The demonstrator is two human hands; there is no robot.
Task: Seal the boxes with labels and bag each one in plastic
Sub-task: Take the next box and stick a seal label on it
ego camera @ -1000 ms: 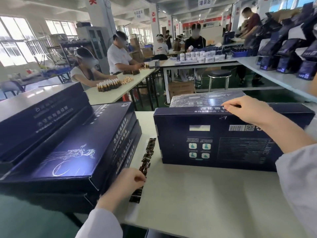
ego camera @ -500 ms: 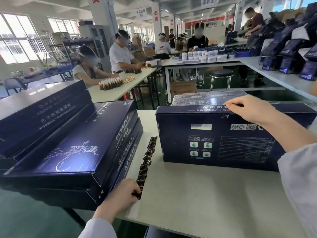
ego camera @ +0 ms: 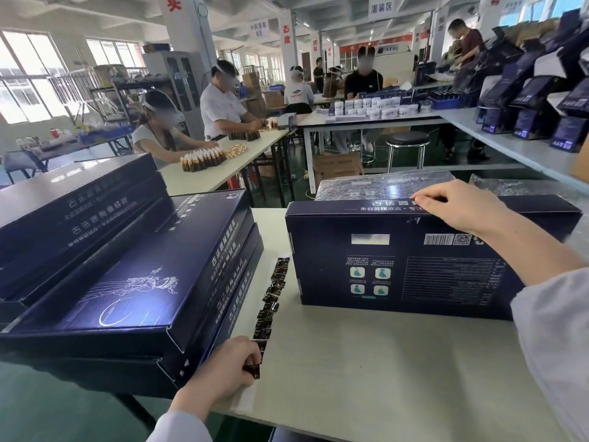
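Peeling: left hand [ego camera: 223, 368], at the near table edge, pinches one dark label [ego camera: 253, 371] between thumb and fingers at the near end of the strip [ego camera: 271, 301].
Label feel: thin, light and floppy, likely sticky underneath. It is best held by one corner so it does not fold onto itself.
Strip: lies flat on the table [ego camera: 382, 378], running away between the stack and the box, with several labels on it.
Box [ego camera: 398, 266]: stands on its long edge mid-table, printed back toward the person. It looks like stiff card, probably light, and apt to tip if pushed high up.
Right hand [ego camera: 459, 208]: fingers curled over the box's top edge at the flap, gripping and steadying it.
Hold: the top edge or both short ends look safest, since the glossy faces may slip.
Stack [ego camera: 111, 282]: boxes piled flat at left, just beside the strip.
Bagged box [ego camera: 382, 186]: flat behind the box, under crinkly plastic.
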